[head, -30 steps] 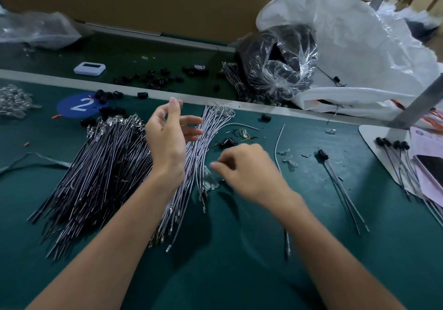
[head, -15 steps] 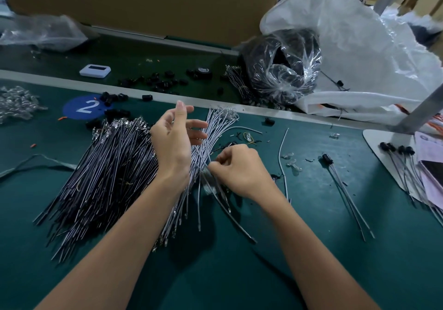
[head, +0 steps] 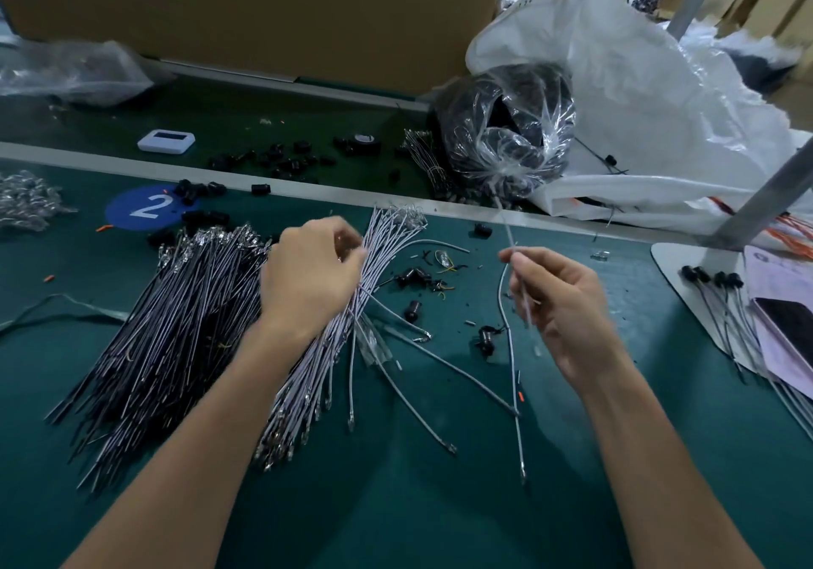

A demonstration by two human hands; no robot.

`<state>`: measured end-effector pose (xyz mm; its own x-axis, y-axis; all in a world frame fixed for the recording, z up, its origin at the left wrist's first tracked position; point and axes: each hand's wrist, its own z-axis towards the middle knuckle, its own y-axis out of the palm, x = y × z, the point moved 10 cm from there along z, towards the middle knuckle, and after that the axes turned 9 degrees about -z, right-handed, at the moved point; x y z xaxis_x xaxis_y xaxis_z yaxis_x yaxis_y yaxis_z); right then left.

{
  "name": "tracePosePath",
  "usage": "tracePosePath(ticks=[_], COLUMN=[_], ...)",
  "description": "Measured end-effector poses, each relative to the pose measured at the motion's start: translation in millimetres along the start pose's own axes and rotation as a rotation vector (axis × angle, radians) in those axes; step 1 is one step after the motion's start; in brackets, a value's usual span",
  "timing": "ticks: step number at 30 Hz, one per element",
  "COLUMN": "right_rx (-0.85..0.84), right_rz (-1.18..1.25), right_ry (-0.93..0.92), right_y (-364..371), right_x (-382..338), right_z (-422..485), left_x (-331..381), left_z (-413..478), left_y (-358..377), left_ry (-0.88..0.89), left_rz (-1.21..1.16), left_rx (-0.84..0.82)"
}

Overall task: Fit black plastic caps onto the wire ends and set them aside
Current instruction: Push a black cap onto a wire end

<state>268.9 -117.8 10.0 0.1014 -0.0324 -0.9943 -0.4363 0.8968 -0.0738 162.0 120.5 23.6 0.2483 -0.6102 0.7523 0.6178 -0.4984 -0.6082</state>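
Green mat (head: 440,502) to front edge; R hand (head: 567,304) pinches wire (head: 506,234), L hand (head: 308,278) fingers (head: 352,256) curl on wire bundle (head: 387,238).

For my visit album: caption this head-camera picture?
Right hand pinches a single wire while the left hand is at the wire bundle on a green bench.

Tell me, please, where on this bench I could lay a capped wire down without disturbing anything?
Bare mat lies between the two forearms at the near edge, and again between the right hand, which pinches a wire, and the capped wires by the white base. Crowded: the wire pile under the left hand, and loose caps and scraps mid-bench.
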Motion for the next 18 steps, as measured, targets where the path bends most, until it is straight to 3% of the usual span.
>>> tracePosePath(ticks=[2, 5, 13, 18], right_rx=[0.092, 0.137, 0.158, 0.159], right_rz=[-0.057, -0.111, -0.163, -0.162], right_ry=[-0.007, -0.029, -0.055, -0.060], right_y=[-15.1, -18.7, -13.6, -13.4], right_x=[2.4, 1.6, 2.2, 1.8], right_z=[1.5, 1.0, -1.6, -1.8], left_x=[-9.1, -32.4, -47.4, -42.6], left_z=[5.1, 8.2, 9.5, 7.4], left_y=[-13.7, -32.9, -34.7, -40.2], left_ry=[-0.052, -0.199, -0.251, -0.235], left_rz=[0.393, 0.616, 0.370, 0.363], left_rx=[-0.013, -0.032, -0.065, -0.027])
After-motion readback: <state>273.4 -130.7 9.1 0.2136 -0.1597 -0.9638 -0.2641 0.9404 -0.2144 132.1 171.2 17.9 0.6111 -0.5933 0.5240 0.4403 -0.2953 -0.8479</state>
